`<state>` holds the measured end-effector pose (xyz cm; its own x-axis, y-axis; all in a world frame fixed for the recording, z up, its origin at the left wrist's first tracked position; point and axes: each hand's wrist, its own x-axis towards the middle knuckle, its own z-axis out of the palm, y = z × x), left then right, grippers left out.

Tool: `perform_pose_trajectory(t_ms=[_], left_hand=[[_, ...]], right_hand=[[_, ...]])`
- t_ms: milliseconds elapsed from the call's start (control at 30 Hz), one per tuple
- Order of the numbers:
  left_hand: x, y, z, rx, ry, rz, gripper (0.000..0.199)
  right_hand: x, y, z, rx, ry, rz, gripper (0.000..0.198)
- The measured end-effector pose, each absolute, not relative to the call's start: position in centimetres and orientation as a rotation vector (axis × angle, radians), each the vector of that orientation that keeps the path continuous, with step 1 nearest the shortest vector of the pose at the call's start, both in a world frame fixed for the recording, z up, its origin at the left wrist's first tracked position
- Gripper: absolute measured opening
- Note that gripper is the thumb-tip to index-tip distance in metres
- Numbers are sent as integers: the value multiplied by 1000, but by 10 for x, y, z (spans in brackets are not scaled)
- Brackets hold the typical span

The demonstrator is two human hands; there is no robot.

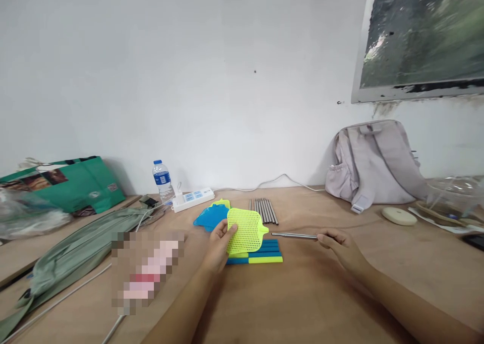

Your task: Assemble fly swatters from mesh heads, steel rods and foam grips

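A yellow-green perforated fly swatter head [245, 230] is gripped at its left edge by my left hand [220, 241], its short neck pointing right. My right hand [336, 243] pinches a thin metal rod [295, 235] by its right end. The rod's left tip lies close to the neck, with a small gap visible. Behind the held piece are blue swatter heads [212, 217] in a pile with a yellow-green one. Several blue and yellow-green tubes [264, 259] lie in a row below it, partly covered. Several more metal rods [266, 211] lie side by side further back.
A white power strip [194, 199] and a water bottle [162, 180] stand near the wall. On the left lie a green bag [71, 183] and a grey-green strap bag [91, 248]. A grey backpack [378, 162] and a cream oval object [399, 216] sit at the right.
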<state>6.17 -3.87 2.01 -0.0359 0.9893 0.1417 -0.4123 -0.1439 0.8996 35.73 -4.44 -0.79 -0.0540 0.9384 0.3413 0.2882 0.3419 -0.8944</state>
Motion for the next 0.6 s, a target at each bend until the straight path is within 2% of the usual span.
perform_pose_trajectory(t_ms=[467,600], left_hand=[[64,-39,18,1017,798,1435,34],[63,-39,19,1018,824,1417,32]], right_hand=[[350,-51,1,-1180,-1522,777,33],[353,-49,0,-1193,-1569,680,33]])
